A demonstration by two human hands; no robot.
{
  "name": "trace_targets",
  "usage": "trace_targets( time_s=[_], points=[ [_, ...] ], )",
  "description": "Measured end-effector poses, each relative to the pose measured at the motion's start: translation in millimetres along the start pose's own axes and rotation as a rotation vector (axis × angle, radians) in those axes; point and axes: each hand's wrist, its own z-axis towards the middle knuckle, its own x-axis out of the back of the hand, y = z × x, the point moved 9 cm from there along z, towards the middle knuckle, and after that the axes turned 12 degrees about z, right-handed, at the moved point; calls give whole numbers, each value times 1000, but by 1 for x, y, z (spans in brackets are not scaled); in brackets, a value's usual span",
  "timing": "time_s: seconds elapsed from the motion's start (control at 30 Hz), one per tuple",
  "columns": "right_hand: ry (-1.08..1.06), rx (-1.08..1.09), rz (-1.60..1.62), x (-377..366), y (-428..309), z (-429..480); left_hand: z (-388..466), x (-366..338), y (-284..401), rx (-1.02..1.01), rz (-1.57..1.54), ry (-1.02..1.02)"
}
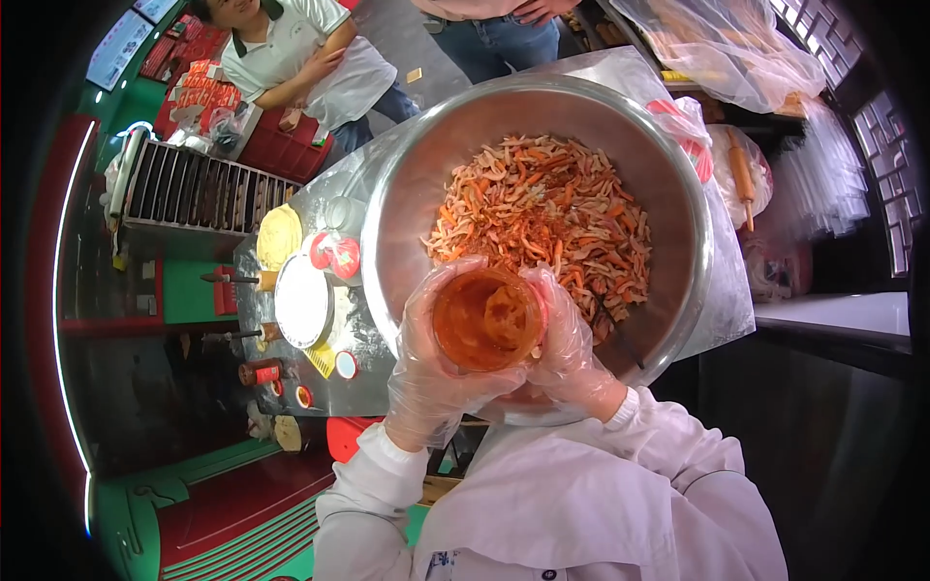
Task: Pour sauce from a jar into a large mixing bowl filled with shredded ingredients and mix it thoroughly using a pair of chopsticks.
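Note:
Both my hands wear clear plastic gloves and hold one open jar (pixel 476 330) between them, its mouth towards the camera and its inside coated with orange-red sauce. My left hand (pixel 429 363) grips the jar's left side and underside. Against its right side rests my right hand (pixel 567 345). Beyond the jar lies a heap of pale and orange strips (pixel 538 196) with red seasoning on top, inside a large steel bowl (pixel 654 138). A dark thin utensil handle (pixel 625 341) leans in the bowl near its lower right, partly hidden in the strips.
On the metal table left of the bowl are a white round container (pixel 301 299), a glass jar (pixel 344 214), a sauce jar (pixel 259 372), small lids (pixel 346 364) and flattened dough (pixel 279 236). A rolling pin (pixel 741 178) lies at right. Two people (pixel 312 65) stand beyond the table.

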Motion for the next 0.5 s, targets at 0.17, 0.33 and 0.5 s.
trace_targets(
  time_s=[0.17,0.33,0.5],
  points=[
    [51,86,-79,2,-15,5,-21,-1,-3,170,-243,146],
    [95,217,-174,4,-51,21,-40,-3,-17,313,-535,252],
    [107,215,-230,-13,-68,15,-57,-5,-47,257,-379,344]
  ],
)
